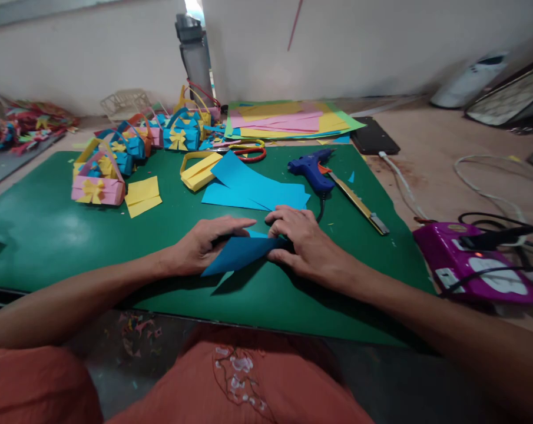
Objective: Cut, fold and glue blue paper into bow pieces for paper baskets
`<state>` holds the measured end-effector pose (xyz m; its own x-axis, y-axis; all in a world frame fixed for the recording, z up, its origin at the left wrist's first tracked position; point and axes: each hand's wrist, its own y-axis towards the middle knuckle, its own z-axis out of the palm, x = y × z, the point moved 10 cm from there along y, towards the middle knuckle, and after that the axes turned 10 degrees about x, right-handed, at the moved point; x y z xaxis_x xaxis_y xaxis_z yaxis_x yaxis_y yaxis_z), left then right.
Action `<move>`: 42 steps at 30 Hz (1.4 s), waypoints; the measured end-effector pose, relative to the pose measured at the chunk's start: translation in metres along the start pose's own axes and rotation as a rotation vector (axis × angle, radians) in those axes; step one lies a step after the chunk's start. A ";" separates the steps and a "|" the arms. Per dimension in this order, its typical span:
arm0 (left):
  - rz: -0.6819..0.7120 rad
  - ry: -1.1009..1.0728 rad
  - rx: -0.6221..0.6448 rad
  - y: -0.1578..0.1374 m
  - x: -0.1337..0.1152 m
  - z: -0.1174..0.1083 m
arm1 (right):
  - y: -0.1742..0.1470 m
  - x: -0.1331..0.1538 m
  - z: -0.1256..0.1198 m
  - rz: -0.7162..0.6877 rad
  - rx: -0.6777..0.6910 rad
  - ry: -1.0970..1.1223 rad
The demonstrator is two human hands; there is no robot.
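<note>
A folded sheet of blue paper (242, 254) is raised at an angle over the green cutting mat, its lower corner near the surface. My right hand (297, 238) pinches its right end between thumb and curled fingers. At the left end, my left hand (208, 242) holds the sheet, its fingers reaching along the far side and its thumb partly hidden by the paper. Just beyond my hands lie flat light-blue paper pieces (257, 191). A yellow paper basket (201, 171) touches them on the left, and a yellow paper square (143, 196) lies farther left.
A blue glue gun (313, 168) and a yellow cutter knife (358, 203) lie right of the paper. Scissors (251, 154) rest at the back. Finished paper baskets (99, 189) line the left, coloured sheets (288, 121) the back. A purple power strip (473, 265) with cables sits right.
</note>
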<state>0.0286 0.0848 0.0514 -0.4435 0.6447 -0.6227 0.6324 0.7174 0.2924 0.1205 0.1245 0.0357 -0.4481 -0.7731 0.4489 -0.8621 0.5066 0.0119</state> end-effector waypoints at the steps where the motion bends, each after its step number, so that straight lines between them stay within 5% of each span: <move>1: -0.006 0.000 -0.020 0.000 0.000 -0.002 | 0.000 0.001 0.000 -0.015 0.002 0.026; 10: -0.198 -0.126 -0.159 -0.004 0.021 -0.012 | -0.010 0.015 -0.011 -0.183 -0.141 0.081; 15: -0.288 -0.294 -0.123 0.000 0.025 -0.008 | -0.018 0.024 -0.022 -0.267 -0.270 0.067; 27: -0.318 -0.495 -0.105 0.019 0.026 0.011 | -0.021 0.011 -0.041 -0.083 -0.383 0.351; 35: -0.546 -0.859 0.008 0.039 0.039 0.018 | -0.030 -0.006 -0.047 -0.018 -0.467 0.428; 38: -0.523 -0.786 0.057 0.046 0.035 0.017 | -0.027 -0.009 -0.043 -0.014 -0.426 0.464; 42: -0.590 -0.737 -0.048 0.043 0.044 0.013 | -0.025 -0.021 -0.042 0.036 -0.443 0.672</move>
<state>0.0446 0.1406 0.0271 -0.1595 -0.1433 -0.9767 0.4001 0.8951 -0.1966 0.1611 0.1439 0.0632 -0.1141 -0.4296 0.8958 -0.6123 0.7405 0.2771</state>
